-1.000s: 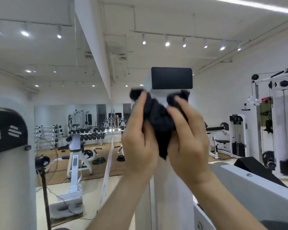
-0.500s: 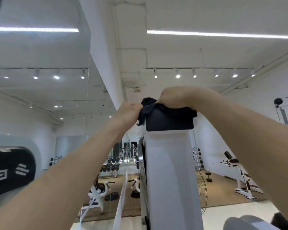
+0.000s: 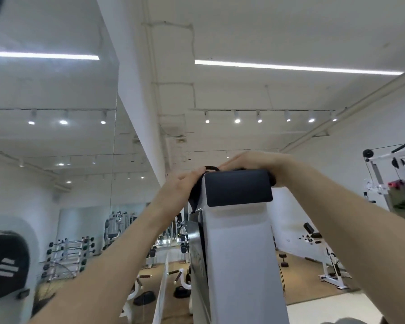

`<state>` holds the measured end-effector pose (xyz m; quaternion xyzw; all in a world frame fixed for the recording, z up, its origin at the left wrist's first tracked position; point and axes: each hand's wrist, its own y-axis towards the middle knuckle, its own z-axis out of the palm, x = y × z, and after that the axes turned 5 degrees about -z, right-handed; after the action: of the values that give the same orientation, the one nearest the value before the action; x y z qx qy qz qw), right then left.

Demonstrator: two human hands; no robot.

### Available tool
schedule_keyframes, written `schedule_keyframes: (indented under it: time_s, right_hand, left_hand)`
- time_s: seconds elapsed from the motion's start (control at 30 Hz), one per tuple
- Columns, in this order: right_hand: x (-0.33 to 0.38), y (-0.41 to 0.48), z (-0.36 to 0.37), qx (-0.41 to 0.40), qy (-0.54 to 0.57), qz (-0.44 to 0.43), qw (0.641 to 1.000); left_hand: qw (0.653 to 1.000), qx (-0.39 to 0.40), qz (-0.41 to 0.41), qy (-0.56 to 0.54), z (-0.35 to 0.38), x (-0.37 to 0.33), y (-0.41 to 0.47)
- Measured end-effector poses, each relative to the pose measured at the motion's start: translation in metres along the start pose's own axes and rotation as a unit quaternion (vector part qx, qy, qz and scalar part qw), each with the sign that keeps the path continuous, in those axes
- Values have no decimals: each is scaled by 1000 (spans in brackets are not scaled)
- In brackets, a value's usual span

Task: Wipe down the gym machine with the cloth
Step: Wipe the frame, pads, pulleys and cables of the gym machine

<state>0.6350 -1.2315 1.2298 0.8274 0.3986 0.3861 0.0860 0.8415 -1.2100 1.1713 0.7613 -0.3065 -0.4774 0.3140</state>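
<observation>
- Gym machine point(image 3: 239, 253): white upright column standing right in front of the person, with a black cap point(image 3: 239, 190) sitting on its top end.
- Cloth point(image 3: 195, 195): dark, lying over the top of the cap, mostly hiding under the hands. One fold is hanging down the cap's left side and a bit is peeking out at the right corner.
- Left hand point(image 3: 181, 185): reaching up to the cap's upper left corner, fingers curling round the cloth and gripping it.
- Right hand point(image 3: 250, 161): lying flat across the cap's top, fingers stretching leftward, pressing the cloth down and not clenching.
- Both forearms are bare, rising from the bottom edge on either side of the column.
- Black pad point(image 3: 6, 265) with a white logo is showing at far left, close by.
- Farther back: dumbbell rack point(image 3: 68, 253) standing at left by a mirror wall, white bench point(image 3: 332, 267) sitting on the brown floor at right, cable machine point(image 3: 393, 174) standing at the right edge.
- Overhead, a strip light point(image 3: 290, 66) is glowing on the white ceiling.
</observation>
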Motion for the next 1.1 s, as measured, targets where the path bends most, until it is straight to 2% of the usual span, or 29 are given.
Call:
schedule_keyframes:
  time_s: [0.1,0.17,0.3,0.33,0.4,0.5,0.57,0.63,0.67,0.73,0.8,0.9,0.97,1.03,1.1]
  right_hand:
    - [16,-31,-12,51,31,-70,996]
    - [21,-33,-7,45,57,-67,995]
    - [2,-11,10,-49,-28,13,998]
    - [-6,-11,13,-50,-54,7,997]
    - [-14,-9,19,-90,-34,-5,995]
    - [-17,-22,31,-96,-41,-49,993]
    - [-17,-32,29,-113,72,-76,988]
    - [-8,-46,29,-133,191,-153,961]
    - [-7,-53,32,-163,187,-189,950]
    - [-9,-63,51,-283,126,-233,922]
    - [-8,-68,78,-422,49,-281,861]
    - [-6,-71,104,-510,-101,-354,778]
    - [-18,-76,121,-543,-192,-353,737]
    - [-36,-85,143,-549,-244,-319,733]
    - [-54,-97,165,-512,-270,-267,771]
  left_hand:
    - [995,35,89,-27,-9,-8,-11]
    - [996,1,92,-18,-9,5,-4]
    - [998,-58,-33,3,0,52,26]
    - [995,-70,-65,8,3,62,34]
    - [990,-96,-108,-4,9,73,48]
    - [984,-118,-130,-43,13,62,44]
    - [985,-105,-97,-94,13,44,30]
    - [981,-85,-28,-172,16,22,10]
    - [976,-85,8,-198,20,13,0]
    - [967,-97,60,-228,32,3,-21]
    - [960,-126,88,-232,38,-3,-41]
    - [958,-158,174,-165,36,-6,-55]
    - [949,-145,265,-88,36,0,-63]
    - [938,-134,318,12,43,21,-76]
    - [940,-160,297,52,55,53,-97]
